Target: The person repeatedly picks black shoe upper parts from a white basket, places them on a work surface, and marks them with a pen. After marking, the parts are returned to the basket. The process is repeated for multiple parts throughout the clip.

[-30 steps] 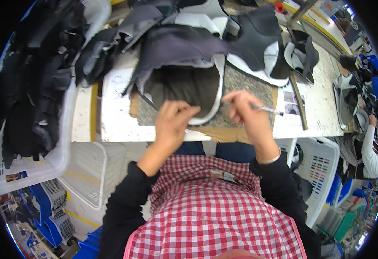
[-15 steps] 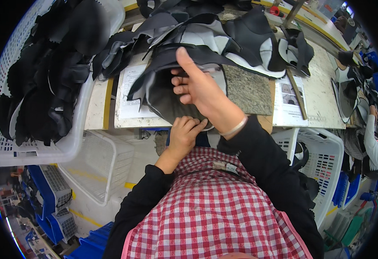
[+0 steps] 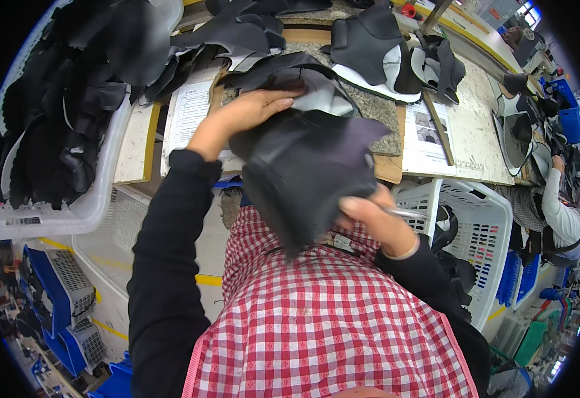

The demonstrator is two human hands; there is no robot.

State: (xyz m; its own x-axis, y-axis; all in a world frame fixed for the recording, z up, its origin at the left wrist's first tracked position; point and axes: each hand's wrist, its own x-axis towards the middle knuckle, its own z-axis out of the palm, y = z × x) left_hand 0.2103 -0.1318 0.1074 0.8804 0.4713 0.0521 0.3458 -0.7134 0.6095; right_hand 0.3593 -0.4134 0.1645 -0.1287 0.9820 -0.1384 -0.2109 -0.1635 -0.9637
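Observation:
A black shoe upper [image 3: 310, 166], slightly blurred, hangs over the table's front edge above my lap. My right hand [image 3: 379, 222] grips its lower right edge, thumb on top. A thin silvery thing [image 3: 406, 213] sticks out beside that hand; its kind is unclear. My left hand [image 3: 253, 114] is closed at the upper's far left side, fingertips partly hidden against a raised part with pale grey lining [image 3: 323, 96]. Whether that part belongs to the same upper I cannot tell. Just beyond, another black upper with white edging [image 3: 373, 56] lies on a stone slab [image 3: 386, 113].
A white basket [image 3: 91, 222] heaped with black pieces [image 3: 58, 126] stands at the left. Printed sheets [image 3: 429, 136] and a narrow strip [image 3: 439, 126] lie on the table [image 3: 479, 146]. Another white basket [image 3: 482, 232] is below right. A co-worker [image 3: 562, 215] is at far right.
My right hand has come down and right from over the pieces and now grips the upper. My left hand has moved up to its far left side. The upper has been pulled toward me.

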